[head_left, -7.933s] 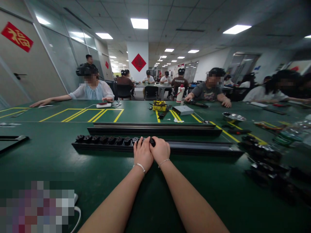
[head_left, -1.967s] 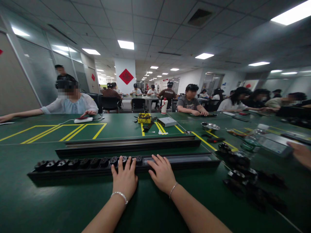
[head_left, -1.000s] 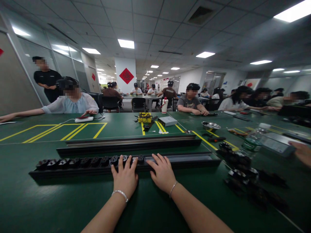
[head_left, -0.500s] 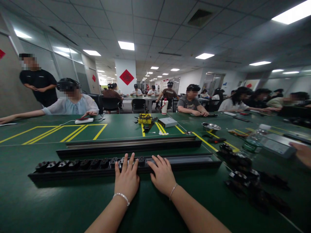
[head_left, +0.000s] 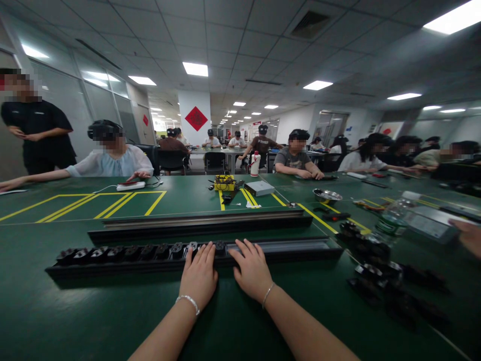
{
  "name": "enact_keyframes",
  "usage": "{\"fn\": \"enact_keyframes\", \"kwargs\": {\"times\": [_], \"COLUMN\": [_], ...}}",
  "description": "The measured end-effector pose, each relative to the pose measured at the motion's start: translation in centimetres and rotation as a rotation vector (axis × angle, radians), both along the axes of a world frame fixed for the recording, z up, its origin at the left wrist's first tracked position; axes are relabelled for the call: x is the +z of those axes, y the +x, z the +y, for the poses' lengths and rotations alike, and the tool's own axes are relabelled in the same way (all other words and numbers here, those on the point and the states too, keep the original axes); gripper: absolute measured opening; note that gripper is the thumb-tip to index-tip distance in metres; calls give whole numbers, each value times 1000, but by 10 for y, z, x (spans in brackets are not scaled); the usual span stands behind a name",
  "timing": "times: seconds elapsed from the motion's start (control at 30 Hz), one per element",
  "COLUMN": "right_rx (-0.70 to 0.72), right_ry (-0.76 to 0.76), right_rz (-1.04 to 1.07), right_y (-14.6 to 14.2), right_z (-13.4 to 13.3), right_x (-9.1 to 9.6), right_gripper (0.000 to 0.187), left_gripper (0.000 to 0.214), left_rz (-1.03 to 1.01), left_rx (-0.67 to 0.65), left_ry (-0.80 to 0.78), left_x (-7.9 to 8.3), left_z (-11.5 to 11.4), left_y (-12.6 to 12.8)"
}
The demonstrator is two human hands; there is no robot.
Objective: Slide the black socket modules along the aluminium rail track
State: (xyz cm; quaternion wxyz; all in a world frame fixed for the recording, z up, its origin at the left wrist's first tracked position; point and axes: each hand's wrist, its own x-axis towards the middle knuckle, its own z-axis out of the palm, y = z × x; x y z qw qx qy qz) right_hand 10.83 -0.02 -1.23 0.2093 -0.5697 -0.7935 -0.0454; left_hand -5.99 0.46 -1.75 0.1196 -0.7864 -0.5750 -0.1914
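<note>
A long black rail [head_left: 293, 248] lies across the green table [head_left: 112, 311] in front of me. Its left half holds a row of several black socket modules [head_left: 124, 252]. My left hand [head_left: 199, 281] lies flat on the rail's near edge, fingers stretched out and close together, fingertips at the last modules. Just to its right my right hand [head_left: 251, 271] rests the same way, fingers spread, on the rail where the bare channel begins. Neither hand holds anything.
A second black rail [head_left: 199, 226] lies parallel behind the first. Loose black modules [head_left: 379, 281] are heaped at the right, beside a plastic bottle [head_left: 391, 220] and a metal dish [head_left: 326, 195]. Other seated people work around the table; a person in black [head_left: 35, 135] stands at far left.
My left hand's fingers have drawn together and shifted slightly right along the rail. The standing person in black has walked further left. My right hand has barely moved.
</note>
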Motion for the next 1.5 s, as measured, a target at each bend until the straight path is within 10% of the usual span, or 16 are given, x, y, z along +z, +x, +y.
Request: {"fn": "enact_keyframes", "kwargs": {"times": [1.5], "right_rx": [-17], "right_ry": [14], "right_rz": [-32], "right_y": [-2], "right_z": [0], "right_x": [-2], "right_gripper": [47], "left_gripper": [53], "left_rz": [7], "left_rx": [5], "left_ry": [-4], "left_x": [3], "left_z": [-1], "left_y": [4]}}
